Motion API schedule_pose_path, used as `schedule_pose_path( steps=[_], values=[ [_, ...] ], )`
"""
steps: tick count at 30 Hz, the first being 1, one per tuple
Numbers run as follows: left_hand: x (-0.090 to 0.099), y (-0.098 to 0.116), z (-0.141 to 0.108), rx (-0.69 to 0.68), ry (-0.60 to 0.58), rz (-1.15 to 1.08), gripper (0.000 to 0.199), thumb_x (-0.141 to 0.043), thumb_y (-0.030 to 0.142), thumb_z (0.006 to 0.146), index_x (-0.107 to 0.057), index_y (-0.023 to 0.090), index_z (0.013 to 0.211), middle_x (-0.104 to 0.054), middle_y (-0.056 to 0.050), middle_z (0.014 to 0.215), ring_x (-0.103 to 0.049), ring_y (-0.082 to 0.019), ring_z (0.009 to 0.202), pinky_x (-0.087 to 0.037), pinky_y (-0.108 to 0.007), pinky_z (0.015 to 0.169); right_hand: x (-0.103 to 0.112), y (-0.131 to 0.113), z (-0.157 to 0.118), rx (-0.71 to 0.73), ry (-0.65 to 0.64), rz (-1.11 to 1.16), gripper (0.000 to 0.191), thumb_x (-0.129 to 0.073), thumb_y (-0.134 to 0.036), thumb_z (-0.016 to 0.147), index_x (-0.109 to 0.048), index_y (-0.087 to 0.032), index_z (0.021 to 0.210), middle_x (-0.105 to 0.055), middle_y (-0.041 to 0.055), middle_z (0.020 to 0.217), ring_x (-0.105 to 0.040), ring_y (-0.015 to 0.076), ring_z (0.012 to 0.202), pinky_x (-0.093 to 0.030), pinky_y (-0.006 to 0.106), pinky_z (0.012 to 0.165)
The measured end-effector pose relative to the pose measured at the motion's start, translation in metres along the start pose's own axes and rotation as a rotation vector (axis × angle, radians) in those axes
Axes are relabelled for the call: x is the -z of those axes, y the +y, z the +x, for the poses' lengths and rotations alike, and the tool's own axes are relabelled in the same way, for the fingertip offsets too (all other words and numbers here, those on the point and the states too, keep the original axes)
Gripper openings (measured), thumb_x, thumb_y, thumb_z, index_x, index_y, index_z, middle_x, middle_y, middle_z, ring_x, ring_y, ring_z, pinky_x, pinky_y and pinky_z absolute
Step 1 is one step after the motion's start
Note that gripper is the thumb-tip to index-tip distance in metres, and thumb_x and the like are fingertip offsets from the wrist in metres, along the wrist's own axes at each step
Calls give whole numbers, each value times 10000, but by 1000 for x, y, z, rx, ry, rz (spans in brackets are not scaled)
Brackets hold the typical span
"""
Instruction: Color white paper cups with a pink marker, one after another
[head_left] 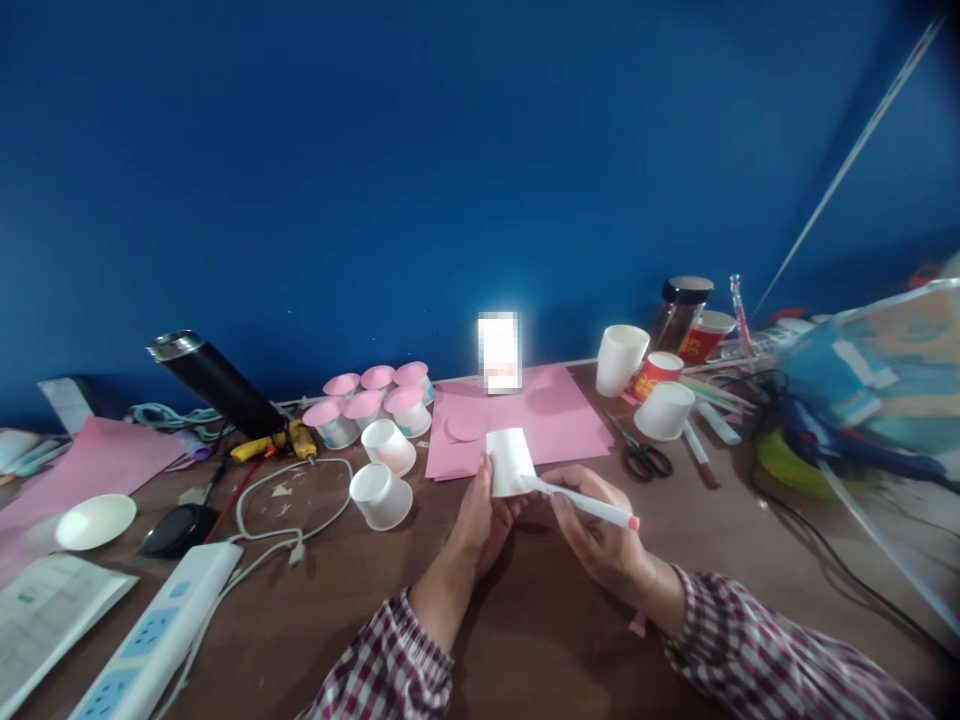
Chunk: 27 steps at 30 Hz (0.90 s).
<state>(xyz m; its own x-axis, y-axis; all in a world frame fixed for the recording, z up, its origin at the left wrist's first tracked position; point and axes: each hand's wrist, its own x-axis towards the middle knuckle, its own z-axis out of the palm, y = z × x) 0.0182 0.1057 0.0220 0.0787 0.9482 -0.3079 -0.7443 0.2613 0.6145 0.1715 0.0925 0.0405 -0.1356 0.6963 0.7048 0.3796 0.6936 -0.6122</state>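
Here, left hand (487,520) grips white cup (511,462); right hand (596,525) pinches white marker (589,503), tip at cup

- Stacked sheets (555,415) on desk (525,640), loose disc (467,428) on top, left part
- Paper cup (511,463) in left hand (480,520), before sheets; marker (592,505) in right hand (600,535), on cup's right
- Six disc-topped cups (363,406) left of sheets; two open cups (382,497) before them
- Bottle (217,385) farther left, behind cable (259,535); power strip (161,630) at near left
- Scissors (646,458) right of sheets; tall cup (619,365) behind, jar (679,315) farther back right
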Motion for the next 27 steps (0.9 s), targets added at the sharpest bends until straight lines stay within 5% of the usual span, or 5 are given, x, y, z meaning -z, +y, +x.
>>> schedule_pose_path(
  steps=[12, 27],
  values=[
    [-2, -1, 1, -10, 5, 50, 369, -454, 397, 1010, -664, 98, 954, -677, -65, 765, -619, -149, 664, -489, -261, 617, 0, -1, -1, 0, 7, -29, 102, -567, -158, 907, -659, -189, 938, -720, 43, 782, -691, 163, 659, -561, 263, 616],
    [3, -5, 2, -65, -40, 103, 445, -669, 556, 854, -643, 119, 932, -647, -30, 766, -576, -129, 681, -471, -259, 657, 0, -2, 0, -9, -10, -24, 103, -564, -165, 905, -661, -189, 930, -718, 46, 772, -685, 164, 645, -564, 265, 611]
  ],
)
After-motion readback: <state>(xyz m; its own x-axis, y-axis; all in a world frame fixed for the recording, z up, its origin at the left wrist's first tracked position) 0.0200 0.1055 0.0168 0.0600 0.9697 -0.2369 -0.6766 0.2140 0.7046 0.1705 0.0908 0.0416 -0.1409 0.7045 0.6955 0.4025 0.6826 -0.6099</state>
